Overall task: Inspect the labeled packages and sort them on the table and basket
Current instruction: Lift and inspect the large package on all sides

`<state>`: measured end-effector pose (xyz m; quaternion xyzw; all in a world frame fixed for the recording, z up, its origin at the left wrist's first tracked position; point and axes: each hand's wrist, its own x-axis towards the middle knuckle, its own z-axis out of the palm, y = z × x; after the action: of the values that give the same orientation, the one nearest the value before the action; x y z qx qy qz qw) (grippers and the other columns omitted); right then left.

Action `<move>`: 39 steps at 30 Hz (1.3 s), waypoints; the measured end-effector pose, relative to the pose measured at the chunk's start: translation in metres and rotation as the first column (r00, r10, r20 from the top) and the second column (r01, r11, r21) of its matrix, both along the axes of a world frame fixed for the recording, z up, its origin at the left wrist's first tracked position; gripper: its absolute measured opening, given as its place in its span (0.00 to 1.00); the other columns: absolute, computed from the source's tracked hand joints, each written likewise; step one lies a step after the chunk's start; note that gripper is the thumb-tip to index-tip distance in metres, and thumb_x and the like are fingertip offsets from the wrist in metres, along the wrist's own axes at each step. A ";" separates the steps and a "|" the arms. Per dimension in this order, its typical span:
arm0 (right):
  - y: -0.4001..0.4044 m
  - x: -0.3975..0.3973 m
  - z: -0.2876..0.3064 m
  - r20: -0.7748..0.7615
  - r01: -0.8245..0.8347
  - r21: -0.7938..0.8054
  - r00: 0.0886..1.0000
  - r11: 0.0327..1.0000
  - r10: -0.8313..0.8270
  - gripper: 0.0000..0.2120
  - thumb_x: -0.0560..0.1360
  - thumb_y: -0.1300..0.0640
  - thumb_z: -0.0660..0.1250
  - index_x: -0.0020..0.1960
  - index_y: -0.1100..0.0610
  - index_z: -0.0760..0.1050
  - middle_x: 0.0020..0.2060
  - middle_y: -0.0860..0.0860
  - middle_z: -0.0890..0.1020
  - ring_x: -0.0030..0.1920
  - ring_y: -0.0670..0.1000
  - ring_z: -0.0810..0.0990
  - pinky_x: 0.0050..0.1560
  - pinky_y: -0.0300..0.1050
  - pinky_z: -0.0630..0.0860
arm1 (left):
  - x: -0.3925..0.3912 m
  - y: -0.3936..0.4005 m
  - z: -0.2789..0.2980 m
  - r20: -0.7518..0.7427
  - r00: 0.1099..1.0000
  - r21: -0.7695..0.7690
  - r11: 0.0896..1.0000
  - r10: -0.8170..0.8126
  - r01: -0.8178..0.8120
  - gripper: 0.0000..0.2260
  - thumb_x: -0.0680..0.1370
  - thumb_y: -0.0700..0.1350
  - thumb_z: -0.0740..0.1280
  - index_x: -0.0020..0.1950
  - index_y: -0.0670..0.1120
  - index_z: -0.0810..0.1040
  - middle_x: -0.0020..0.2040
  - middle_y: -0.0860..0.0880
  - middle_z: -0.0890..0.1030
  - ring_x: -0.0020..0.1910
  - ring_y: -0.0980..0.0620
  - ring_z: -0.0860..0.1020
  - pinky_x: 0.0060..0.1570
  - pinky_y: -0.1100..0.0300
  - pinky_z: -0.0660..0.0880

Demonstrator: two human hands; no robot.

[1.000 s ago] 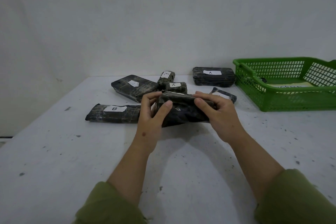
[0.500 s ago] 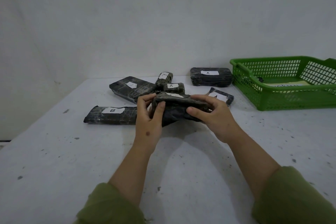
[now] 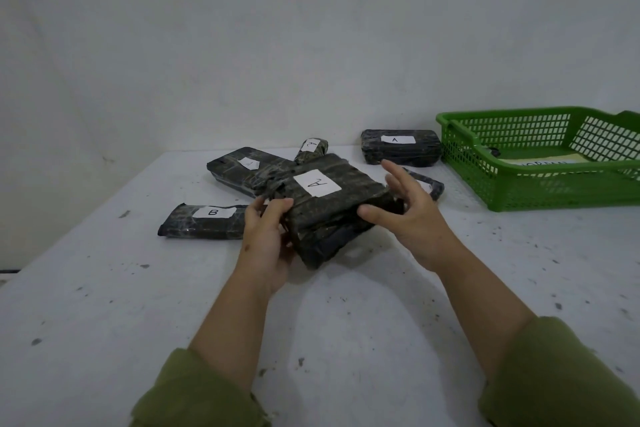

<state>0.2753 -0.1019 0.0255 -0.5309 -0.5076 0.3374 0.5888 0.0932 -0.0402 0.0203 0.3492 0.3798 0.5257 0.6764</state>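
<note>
- The held package (image 3: 329,204), dark and wrapped in shiny film, is lifted above the white bench (image 3: 104,305), tilted so that its white label (image 3: 317,183) with a handwritten "A" faces the camera, the letter upside down from this view.
- The left hand (image 3: 268,239) makes its grip on the package's left end: thumb on the top face, fingers curled underneath and mostly hidden.
- The right hand (image 3: 414,215) meets the package's right side; the thumb presses against the near right edge while the fingers are straight and spread, rising past the far corner. It steadies more than it clasps.
- Both forearms come out of olive green sleeves (image 3: 194,392).
- Behind the left hand lies the B package (image 3: 201,220), long and flat on the bench, its label upward.
- Further back is a flat package (image 3: 242,170) with a faint label, and beside it a small roll-shaped package (image 3: 311,149) marked "A".
- A block-shaped A package (image 3: 400,146) lies near the back edge, just beside the green basket (image 3: 519,184).
- One thin package (image 3: 433,185) is partly hidden behind the right hand's fingers.
- The basket stands at the right on the bench and holds a pale sheet (image 3: 543,162) with writing too cut off to read.
</note>
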 end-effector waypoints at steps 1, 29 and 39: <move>0.000 -0.001 0.000 -0.045 0.009 -0.050 0.999 0.999 -0.012 0.46 0.55 0.45 0.77 0.71 0.43 0.62 0.69 0.48 0.66 0.70 0.46 0.65 0.63 0.47 0.72 | 0.001 -0.001 0.002 0.010 0.999 0.015 0.999 0.031 -0.031 0.21 0.75 0.40 0.64 0.67 0.52 0.67 0.53 0.45 0.79 0.44 0.48 0.77 0.42 0.54 0.74; -0.004 -0.009 0.014 -0.411 -0.136 0.109 0.896 0.985 0.169 0.15 0.64 0.62 0.69 0.50 0.57 0.77 0.41 0.50 0.86 0.44 0.47 0.84 0.41 0.38 0.79 | -0.026 0.007 0.008 -0.418 0.898 0.591 0.792 0.137 0.155 0.26 0.69 0.55 0.72 0.66 0.60 0.70 0.64 0.53 0.75 0.65 0.53 0.73 0.66 0.49 0.71; -0.001 -0.010 0.008 -0.310 -0.097 0.110 0.942 0.989 0.127 0.18 0.63 0.56 0.71 0.52 0.52 0.76 0.44 0.48 0.86 0.47 0.48 0.84 0.46 0.39 0.79 | -0.020 0.004 0.004 -0.383 0.902 0.608 0.789 0.197 0.086 0.18 0.73 0.44 0.72 0.60 0.56 0.74 0.60 0.51 0.78 0.60 0.54 0.77 0.63 0.49 0.73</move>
<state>0.2652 -0.1026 0.0336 -0.4124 -0.4514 0.4270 0.6662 0.0734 -0.0361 0.0243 0.6437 0.3381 0.5504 0.4104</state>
